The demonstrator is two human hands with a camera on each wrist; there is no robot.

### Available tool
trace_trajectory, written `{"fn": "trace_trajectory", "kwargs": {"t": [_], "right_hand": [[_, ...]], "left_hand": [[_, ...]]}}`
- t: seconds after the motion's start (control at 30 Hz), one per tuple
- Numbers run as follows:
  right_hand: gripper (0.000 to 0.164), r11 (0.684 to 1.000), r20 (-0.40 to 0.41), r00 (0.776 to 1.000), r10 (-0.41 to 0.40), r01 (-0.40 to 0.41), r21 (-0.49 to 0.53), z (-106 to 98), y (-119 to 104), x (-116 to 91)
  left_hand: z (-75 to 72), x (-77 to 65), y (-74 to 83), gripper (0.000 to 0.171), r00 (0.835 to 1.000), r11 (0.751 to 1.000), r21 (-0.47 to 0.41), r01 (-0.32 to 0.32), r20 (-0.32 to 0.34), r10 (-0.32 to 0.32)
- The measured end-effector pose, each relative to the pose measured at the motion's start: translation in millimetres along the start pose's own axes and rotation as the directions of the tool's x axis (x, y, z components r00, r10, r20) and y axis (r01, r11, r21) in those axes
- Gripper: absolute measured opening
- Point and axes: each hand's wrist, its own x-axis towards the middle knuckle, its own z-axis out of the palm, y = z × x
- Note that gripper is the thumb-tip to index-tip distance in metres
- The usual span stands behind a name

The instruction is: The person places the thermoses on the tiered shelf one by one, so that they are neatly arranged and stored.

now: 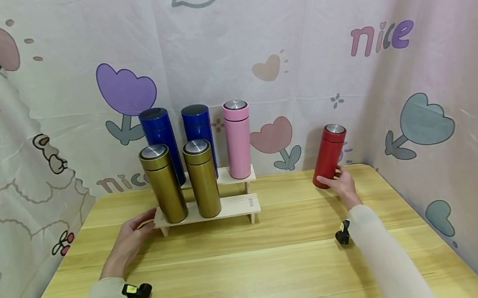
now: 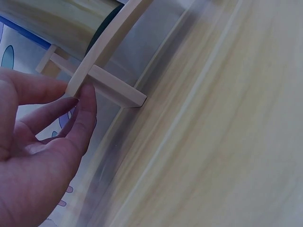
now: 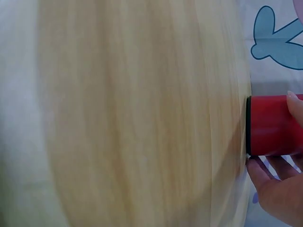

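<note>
My left hand (image 1: 130, 239) pinches the left end of a small two-step wooden stand (image 1: 237, 207). In the left wrist view, thumb and finger meet at the corner of its lower board (image 2: 102, 45). On that lower step are two gold thermos bottles (image 1: 164, 186), upright with silver lids. Two blue thermos bottles (image 1: 158, 124) and a pink one (image 1: 238, 141) occupy the upper step. Far to the right, my right hand (image 1: 342, 186) grips a red thermos bottle (image 1: 331, 157) low on its body. Its dark base (image 3: 248, 125) is right at the tabletop in the right wrist view.
The wooden table (image 1: 265, 276) ends at a printed curtain (image 1: 303, 19) along the back and sides. Small black cameras are strapped at the left wrist (image 1: 137, 291) and right wrist (image 1: 343, 232).
</note>
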Motion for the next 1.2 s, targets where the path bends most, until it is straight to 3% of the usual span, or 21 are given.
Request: {"fn": "trace_trajectory", "kwargs": {"t": [0.33,0.7,1.2], "right_hand": [[0.085,1.000,-0.026,1.000,-0.003,0.003,0.009,0.6,-2.3,-2.4],[0.086,1.000,0.013,1.000,-0.022,0.022,-0.014,-1.1,-8.9,-10.7],[0.086,0.997,0.055,0.996,-0.070,0.072,-0.028,4.7,-30.2,-27.5]], "left_hand": [[-1.2,0.5,-1.3,0.060,1.000,1.000,0.009,0.013,0.004,-0.013],[-0.2,0.0,0.5,0.060,1.000,1.000,-0.024,0.002,0.011,-0.002],[1.0,-0.6,2.8,0.059,0.999,0.999,0.036,0.035,-0.015,-0.034]]}}
